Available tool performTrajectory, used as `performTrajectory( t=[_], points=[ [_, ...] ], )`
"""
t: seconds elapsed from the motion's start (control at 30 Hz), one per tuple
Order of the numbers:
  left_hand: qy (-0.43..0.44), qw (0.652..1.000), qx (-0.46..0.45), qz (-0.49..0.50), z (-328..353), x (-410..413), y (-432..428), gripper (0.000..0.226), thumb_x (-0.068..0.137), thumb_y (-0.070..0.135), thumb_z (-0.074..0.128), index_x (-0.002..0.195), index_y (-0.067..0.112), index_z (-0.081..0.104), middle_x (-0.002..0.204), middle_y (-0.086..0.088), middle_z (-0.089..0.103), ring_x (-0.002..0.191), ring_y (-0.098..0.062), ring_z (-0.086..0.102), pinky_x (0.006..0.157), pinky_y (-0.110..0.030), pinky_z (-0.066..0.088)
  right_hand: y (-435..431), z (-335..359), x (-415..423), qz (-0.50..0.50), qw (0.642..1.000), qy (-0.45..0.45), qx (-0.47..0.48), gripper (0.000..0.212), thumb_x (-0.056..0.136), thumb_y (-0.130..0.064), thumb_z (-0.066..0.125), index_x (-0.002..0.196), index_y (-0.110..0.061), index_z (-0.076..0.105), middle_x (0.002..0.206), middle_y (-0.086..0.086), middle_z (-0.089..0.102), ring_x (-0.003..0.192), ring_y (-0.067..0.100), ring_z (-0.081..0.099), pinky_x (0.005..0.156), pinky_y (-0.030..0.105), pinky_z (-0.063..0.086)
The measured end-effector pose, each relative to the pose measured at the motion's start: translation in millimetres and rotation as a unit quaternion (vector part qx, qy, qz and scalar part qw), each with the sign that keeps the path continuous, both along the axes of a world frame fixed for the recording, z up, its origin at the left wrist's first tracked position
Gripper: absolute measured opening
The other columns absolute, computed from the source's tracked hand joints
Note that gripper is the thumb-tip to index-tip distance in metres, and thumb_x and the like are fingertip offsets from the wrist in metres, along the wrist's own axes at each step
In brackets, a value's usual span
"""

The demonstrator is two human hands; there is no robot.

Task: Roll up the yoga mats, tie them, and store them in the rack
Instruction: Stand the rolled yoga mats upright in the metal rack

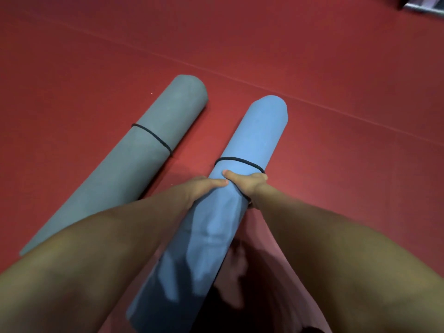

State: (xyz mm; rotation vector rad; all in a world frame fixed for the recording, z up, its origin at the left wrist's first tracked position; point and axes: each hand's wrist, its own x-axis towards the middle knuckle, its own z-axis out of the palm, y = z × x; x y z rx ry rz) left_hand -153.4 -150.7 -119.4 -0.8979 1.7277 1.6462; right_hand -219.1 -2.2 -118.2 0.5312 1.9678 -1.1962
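Both forearms (115,241) bare; pale pink garment (276,284) worn below them

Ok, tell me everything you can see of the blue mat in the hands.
The blue yoga mat is rolled into a tight tube, matte and foam-like, running from close to the person away over the red floor. Its far end is slightly uneven. A thin black band circles it just beyond the hands. The left hand and right hand grip it from either side, thumbs on top. It lies right of the grey rolled mat, not touching it.
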Motion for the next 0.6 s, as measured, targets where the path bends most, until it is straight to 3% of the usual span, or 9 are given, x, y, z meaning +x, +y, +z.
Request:
performTrajectory(
  t=[0.1, 0.17, 0.2, 0.27, 0.33, 0.4, 0.47, 0.53, 0.6],
  points=[
    [0.048, 0.999, 0.000, 0.023, 8.1, -6.4, 4.7, 0.066, 0.066, 0.051, 0.083, 0.118, 0.013, 0.069, 0.098, -0.007, 0.077, 0.088, -0.024, 0.075, 0.084, -0.039, 0.059, 8.4, 11.5, -1.5, -0.039, 0.997, 0.065, -0.033, 0.109, 0.061, -0.048, 0.090, 0.139, -0.003, 0.027, 0.126, 0.008, 0.055, 0.112, 0.028, 0.061, 0.097, 0.044, 0.053],
    [0.072, 0.995, 0.028, 0.068, 20.7, -21.6, 7.2, 0.046, 0.088, 0.058, 0.062, 0.101, 0.015, 0.070, 0.076, -0.001, 0.076, 0.063, -0.011, 0.072, 0.058, -0.019, 0.055, 14.8, 23.0, -10.8, -0.042, 0.986, 0.151, -0.050, 0.104, 0.059, -0.043, 0.094, 0.135, -0.003, 0.035, 0.131, 0.008, 0.057, 0.114, 0.023, 0.062, 0.099, 0.041, 0.053],
    [0.087, 0.992, 0.029, 0.090, 29.4, -33.3, 7.3, 0.048, 0.094, 0.062, 0.049, 0.094, 0.017, 0.068, 0.071, 0.000, 0.073, 0.055, -0.008, 0.068, 0.053, -0.015, 0.051, 18.0, 32.1, -17.0, -0.041, 0.979, 0.190, -0.067, 0.103, 0.058, -0.042, 0.095, 0.134, -0.004, 0.036, 0.131, 0.006, 0.059, 0.113, 0.020, 0.063, 0.099, 0.039, 0.053],
    [0.161, 0.981, 0.008, 0.111, 56.6, -61.8, 7.2, 0.065, 0.085, 0.077, 0.048, 0.102, 0.018, 0.067, 0.096, -0.005, 0.075, 0.073, -0.010, 0.072, 0.077, -0.024, 0.055, 24.0, 57.6, -32.1, -0.022, 0.965, 0.240, -0.105, 0.103, 0.058, -0.041, 0.095, 0.132, -0.010, 0.030, 0.128, 0.002, 0.059, 0.110, 0.016, 0.064, 0.098, 0.036, 0.053],
    [0.236, 0.963, -0.005, 0.129, 77.4, -82.6, 4.3, 0.091, 0.062, 0.088, 0.062, 0.115, 0.014, 0.060, 0.116, -0.010, 0.070, 0.098, -0.021, 0.072, 0.093, -0.044, 0.055, 30.7, 87.7, -48.7, -0.011, 0.960, 0.240, -0.146, 0.110, 0.052, -0.056, 0.089, 0.130, -0.023, 0.018, 0.129, 0.001, 0.058, 0.109, 0.017, 0.065, 0.098, 0.042, 0.053],
    [0.288, 0.950, -0.019, 0.121, 102.1, -91.5, 3.1, 0.099, 0.053, 0.086, 0.067, 0.119, 0.015, 0.047, 0.113, -0.007, 0.066, 0.099, -0.017, 0.069, 0.093, -0.044, 0.055, 39.4, 116.5, -66.3, -0.038, 0.957, 0.218, -0.187, 0.119, 0.044, -0.074, 0.074, 0.137, -0.034, 0.011, 0.130, 0.001, 0.060, 0.109, 0.022, 0.066, 0.097, 0.054, 0.051],
    [0.327, 0.941, -0.023, 0.082, 125.1, -97.1, 4.1, 0.097, 0.059, 0.076, 0.072, 0.128, 0.016, 0.041, 0.108, 0.002, 0.063, 0.089, -0.004, 0.067, 0.082, -0.030, 0.054, 47.8, 141.3, -80.7, 0.000, 0.958, 0.215, -0.189, 0.123, 0.046, -0.081, 0.067, 0.147, -0.032, 0.018, 0.130, -0.002, 0.062, 0.108, 0.024, 0.067, 0.092, 0.059, 0.051],
    [0.344, 0.937, -0.059, 0.018, 143.9, -104.6, 4.9, 0.093, 0.057, 0.074, 0.076, 0.124, 0.015, 0.052, 0.116, -0.004, 0.066, 0.094, -0.006, 0.067, 0.080, -0.028, 0.053, 50.7, 156.1, -88.3, 0.055, 0.953, 0.233, -0.187, 0.111, 0.050, -0.080, 0.072, 0.141, -0.025, 0.039, 0.125, -0.004, 0.067, 0.100, 0.019, 0.072, 0.077, 0.048, 0.059],
    [0.350, 0.931, -0.101, -0.003, 159.4, -111.2, 6.4, 0.100, 0.041, 0.085, 0.076, 0.112, 0.018, 0.054, 0.122, -0.008, 0.065, 0.105, -0.016, 0.066, 0.090, -0.038, 0.054, 51.2, 163.2, -86.5, 0.049, 0.947, 0.243, -0.203, 0.116, 0.043, -0.077, 0.084, 0.136, -0.017, 0.047, 0.121, 0.000, 0.070, 0.097, 0.017, 0.073, 0.072, 0.041, 0.060]
  ],
)
